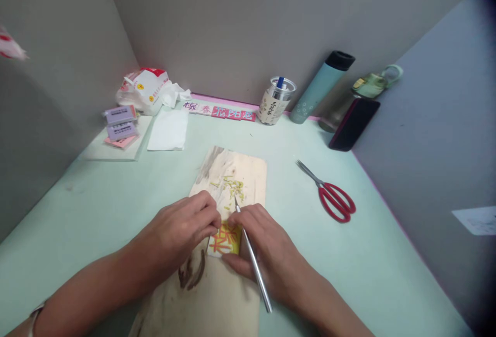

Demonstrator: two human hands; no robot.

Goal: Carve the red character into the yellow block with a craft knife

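Wooden board (217,306) on the desk (116,213), presumably laid there to spare it cuts. Lettered block (225,244) on the board: right hand (269,244) seems to steady it while holding a craft knife (256,270) crosswise, apparently parked. Left hand (188,220) curled narrow at the block's far end; grip cannot be told. Yellow-green shavings (236,187), likeliest obstruction, lie farther up the board. Scissors (335,200) lie right of the board, well apart; lettered tiles (219,112) and cup (271,109) sit beyond it.

Orange-lettered block (223,243) partly hidden by the hands (183,223), wooden board (220,301) cut off below.
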